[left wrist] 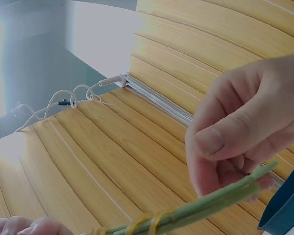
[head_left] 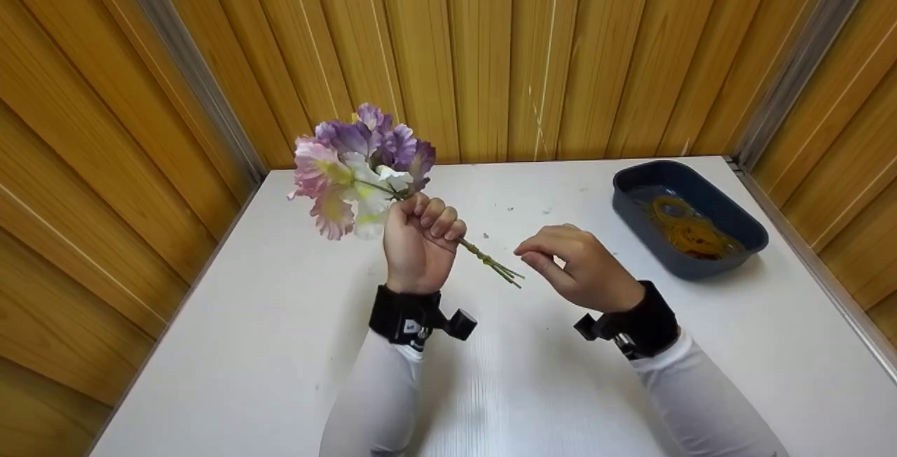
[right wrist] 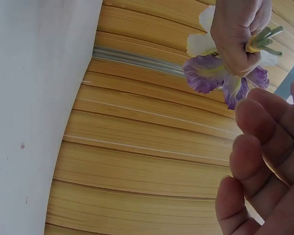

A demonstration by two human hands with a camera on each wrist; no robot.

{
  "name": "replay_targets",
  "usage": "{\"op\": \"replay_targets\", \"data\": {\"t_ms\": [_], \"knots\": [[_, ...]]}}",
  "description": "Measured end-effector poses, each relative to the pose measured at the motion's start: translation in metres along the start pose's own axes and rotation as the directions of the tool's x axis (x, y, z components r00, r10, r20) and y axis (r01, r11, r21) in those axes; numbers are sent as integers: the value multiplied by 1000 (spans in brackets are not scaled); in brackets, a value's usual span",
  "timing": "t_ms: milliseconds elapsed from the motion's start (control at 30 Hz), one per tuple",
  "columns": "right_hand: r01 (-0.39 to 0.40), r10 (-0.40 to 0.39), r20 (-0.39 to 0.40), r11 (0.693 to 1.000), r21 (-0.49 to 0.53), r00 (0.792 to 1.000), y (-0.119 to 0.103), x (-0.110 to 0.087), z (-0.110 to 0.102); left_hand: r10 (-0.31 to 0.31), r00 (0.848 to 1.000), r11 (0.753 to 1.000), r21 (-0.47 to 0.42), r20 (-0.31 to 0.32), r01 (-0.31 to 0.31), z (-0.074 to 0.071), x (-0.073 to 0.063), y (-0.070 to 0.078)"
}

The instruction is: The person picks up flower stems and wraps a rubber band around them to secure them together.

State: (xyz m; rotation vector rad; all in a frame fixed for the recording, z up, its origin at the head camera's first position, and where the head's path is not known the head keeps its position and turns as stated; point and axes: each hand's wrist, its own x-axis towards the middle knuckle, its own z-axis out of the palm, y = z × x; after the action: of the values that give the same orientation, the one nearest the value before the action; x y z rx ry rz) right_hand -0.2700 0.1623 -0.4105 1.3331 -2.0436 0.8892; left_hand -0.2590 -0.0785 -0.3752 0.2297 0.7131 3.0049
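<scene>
A bunch of artificial flowers (head_left: 350, 162) with purple, pink and white petals is held up over the table by my left hand (head_left: 424, 243), whose fingers curl round the stems. The green stems (head_left: 501, 269) stick out past the little finger toward the right. A yellow rubber band (left wrist: 157, 223) is wound round them near their cut ends. My right hand (head_left: 578, 264) is just right of the stem ends, apart from them, with fingers loosely bent and nothing seen in them. In the right wrist view its fingers (right wrist: 255, 156) are spread a little.
A dark blue tub (head_left: 648, 243) holding a heap of yellow rubber bands (head_left: 690, 233) stands on the white table (head_left: 266, 366) at the back right. Wood-patterned walls (head_left: 483, 57) enclose the table at the back and sides. Small specks lie on the tabletop.
</scene>
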Motion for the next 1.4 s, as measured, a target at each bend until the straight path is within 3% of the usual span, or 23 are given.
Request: {"op": "replay_targets", "data": {"t_ms": [167,300,400,500,600,700,800,833,867,933,967,1100,1233,1400], "knots": [[-40,33,77,996,85,996,-3,-2,9,-21,1000,1000,21,-11,22,-3,5,-1],[-103,76,181,984,144,980,-6,-4,20,-14,1000,998,53,-21,15,-3,8,-4],[-164,125,216,972,171,968,-7,-5,26,6,1000,990,140,11,-8,-3,8,-5],[-208,177,177,962,177,968,-6,-6,29,38,996,954,293,87,-62,-2,7,-6],[-229,215,93,956,182,972,-3,-7,30,44,985,872,474,169,-120,-3,5,-6],[-249,251,16,946,208,968,-2,-7,30,-9,975,752,644,221,-139,-6,5,-7],[-266,279,-24,936,229,960,-1,-7,31,-87,967,609,780,241,-140,-9,5,-9],[-273,287,-28,933,235,957,-1,-7,31,-110,965,572,809,238,-134,-9,5,-10],[-283,297,-27,929,239,954,-1,-7,30,-127,964,538,833,235,-132,-9,5,-10],[-301,313,-12,923,239,950,0,-6,30,-142,964,492,861,224,-128,-10,5,-12],[-306,314,-2,924,230,949,-1,-6,30,-144,965,481,868,219,-125,-10,5,-12],[-281,278,37,952,122,960,-3,-5,29,-118,975,493,863,189,-108,-13,8,-15],[-196,196,19,980,-34,980,-3,-5,29,-102,980,506,857,173,-98,-15,10,-17],[-86,85,-14,984,-156,996,-1,-5,33,-79,982,509,854,174,-110,-17,12,-19]]}}
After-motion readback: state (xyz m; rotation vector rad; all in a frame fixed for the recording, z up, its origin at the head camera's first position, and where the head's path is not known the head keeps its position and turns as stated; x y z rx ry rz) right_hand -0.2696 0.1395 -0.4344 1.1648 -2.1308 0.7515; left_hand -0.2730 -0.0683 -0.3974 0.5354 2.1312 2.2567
